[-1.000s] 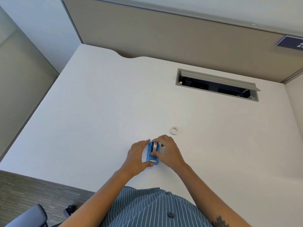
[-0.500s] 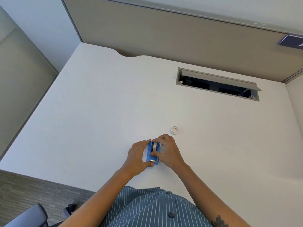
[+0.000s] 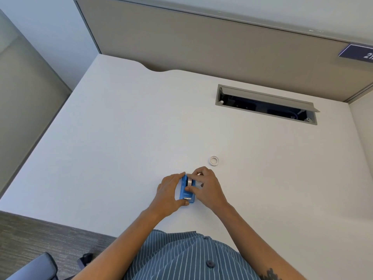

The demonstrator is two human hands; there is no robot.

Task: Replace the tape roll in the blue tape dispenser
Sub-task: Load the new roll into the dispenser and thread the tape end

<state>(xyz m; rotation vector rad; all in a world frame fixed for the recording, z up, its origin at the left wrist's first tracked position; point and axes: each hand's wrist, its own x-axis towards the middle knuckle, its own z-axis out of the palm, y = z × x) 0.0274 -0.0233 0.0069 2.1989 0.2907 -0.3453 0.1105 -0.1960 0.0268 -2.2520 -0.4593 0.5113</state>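
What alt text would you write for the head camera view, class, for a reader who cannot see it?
Two hands work on a blue tape dispenser on a white desk: the left hand steadies its side while the right hand presses a tape roll into it. A small white ring lies beyond, apart.

A matt, smooth white laminate is seen on the desk [image 3: 121, 138]. Glossy blue plastic is shown by the tape dispenser [image 3: 184, 190], with a strip of bright metal at its near end. A shiny, translucent film is seen on the tape roll [image 3: 189, 181] inside it. Smooth white plastic is suggested by the empty core [image 3: 214, 160]. Woven striped cloth is worn as the shirt [image 3: 181, 257]. Brushed grey metal frames the far cable hatch [image 3: 268, 98].
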